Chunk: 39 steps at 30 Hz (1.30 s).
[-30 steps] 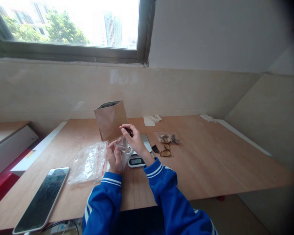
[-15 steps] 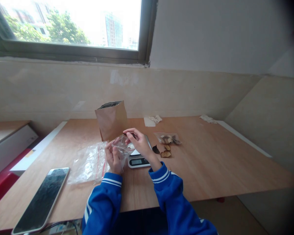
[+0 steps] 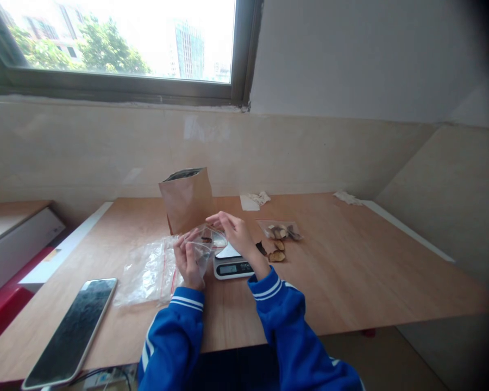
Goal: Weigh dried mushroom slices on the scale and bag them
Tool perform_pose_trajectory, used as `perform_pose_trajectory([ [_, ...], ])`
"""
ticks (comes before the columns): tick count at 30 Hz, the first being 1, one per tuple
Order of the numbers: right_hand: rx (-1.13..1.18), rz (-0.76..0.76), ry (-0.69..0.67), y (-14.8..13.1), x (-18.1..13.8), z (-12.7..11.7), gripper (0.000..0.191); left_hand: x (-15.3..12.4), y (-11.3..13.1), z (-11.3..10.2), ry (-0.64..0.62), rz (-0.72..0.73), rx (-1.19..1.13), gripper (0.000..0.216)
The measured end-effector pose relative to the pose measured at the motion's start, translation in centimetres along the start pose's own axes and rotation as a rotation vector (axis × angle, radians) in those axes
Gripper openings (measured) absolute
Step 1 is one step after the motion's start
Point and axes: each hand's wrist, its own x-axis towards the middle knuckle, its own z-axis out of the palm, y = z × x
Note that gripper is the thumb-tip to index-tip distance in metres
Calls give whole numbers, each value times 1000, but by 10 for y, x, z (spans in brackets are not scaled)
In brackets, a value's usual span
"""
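Observation:
My left hand [image 3: 188, 262] holds a small clear zip bag [image 3: 206, 244] upright over the wooden table [image 3: 350, 271]. My right hand [image 3: 237, 233] is at the bag's mouth, fingers spread over its rim; a dark dried piece lies inside the bag. Just behind the hands sits a small digital scale [image 3: 232, 266]. To its right lie loose dried slices [image 3: 276, 252] and a filled clear bag [image 3: 280, 229] of the same slices. An open brown paper bag [image 3: 186, 199] stands behind my hands.
A pile of empty clear zip bags [image 3: 149, 270] with red strips lies left of my hands. A phone [image 3: 71, 328] rests face up near the table's front left edge. Crumpled tissues [image 3: 256, 198] lie by the wall, with another scrap [image 3: 346, 196] at far right.
My right hand carried a dark piece down from above into the bag's mouth; the piece now lies inside and the fingers have spread. My left hand kept hold of the bag.

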Motion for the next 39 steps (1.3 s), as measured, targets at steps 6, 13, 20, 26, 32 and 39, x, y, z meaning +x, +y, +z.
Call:
perform_pose_trajectory([
  [6, -331, 5, 198, 74, 12, -12, 33, 5, -4, -2, 96, -27, 18, 29],
  [13, -593, 28, -117, 111, 2, 1, 30, 8, -10, -6, 121, -67, 1, 27],
  [20, -439, 10, 18, 105, -1, 1, 21, 8, -6, -3, 155, -92, -23, 27],
  [26, -47, 93, 264, 72, 1, 0, 32, 8, -5, -3, 142, -56, 14, 26],
  [32, 11, -6, -78, 17, -4, -1, 38, 6, -1, 0, 110, -49, 23, 28],
  [39, -94, 105, 228, 28, -35, 4, 42, 6, -2, 0, 130, -28, 13, 26],
])
